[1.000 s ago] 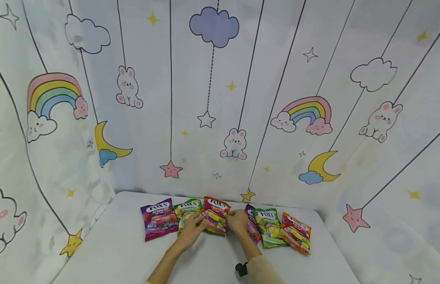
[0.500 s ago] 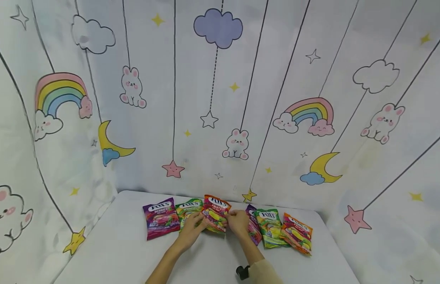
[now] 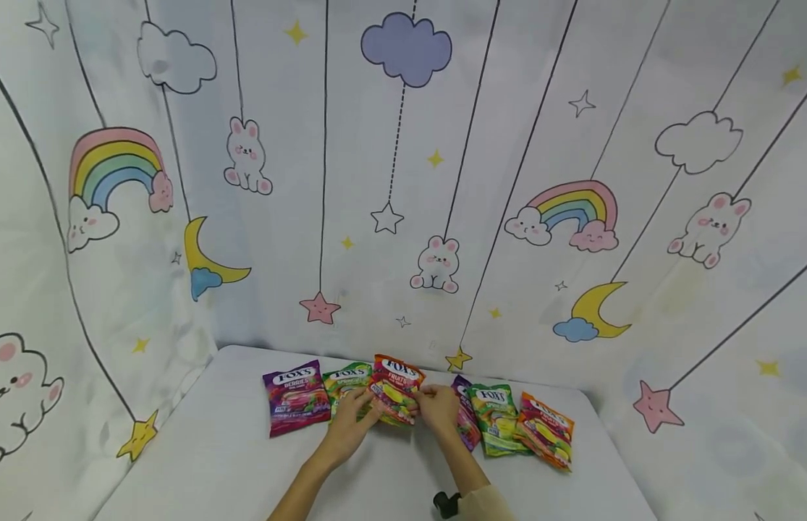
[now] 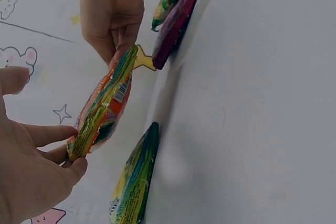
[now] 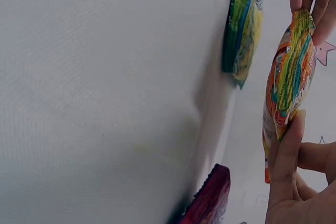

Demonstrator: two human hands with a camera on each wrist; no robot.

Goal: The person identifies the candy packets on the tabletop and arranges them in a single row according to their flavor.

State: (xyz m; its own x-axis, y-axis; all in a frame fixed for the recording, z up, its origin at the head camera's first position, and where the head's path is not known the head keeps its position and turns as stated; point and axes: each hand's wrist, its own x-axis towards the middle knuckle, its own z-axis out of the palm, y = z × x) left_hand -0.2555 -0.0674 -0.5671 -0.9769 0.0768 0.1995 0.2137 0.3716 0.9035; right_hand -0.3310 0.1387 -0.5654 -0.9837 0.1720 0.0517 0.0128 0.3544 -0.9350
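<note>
Both hands hold an orange-red candy bag [image 3: 395, 391] labelled FOX'S Fruits, upright near the table's back. My left hand [image 3: 347, 430] pinches its left lower edge between thumb and fingers. At the bag's right side, my right hand [image 3: 438, 407] pinches the other edge. In the left wrist view the held bag [image 4: 105, 106] is seen edge-on, apart from the table. Close behind it in the head view is a green candy bag [image 3: 343, 378], partly hidden by the left hand. A purple FOX'S Berries bag [image 3: 297, 405] lies left of that.
Right of the hands, a purple bag [image 3: 467, 423], a green bag [image 3: 496, 420] and another orange bag [image 3: 545, 433] lie in a row on the white table [image 3: 234, 470]. The purple one is partly covered. A printed cloth wall [image 3: 377, 289] rises behind the table.
The held orange bag has risen slightly, with both hands keeping their pinch on it. The head view has shifted a little; the other bags stay in place.
</note>
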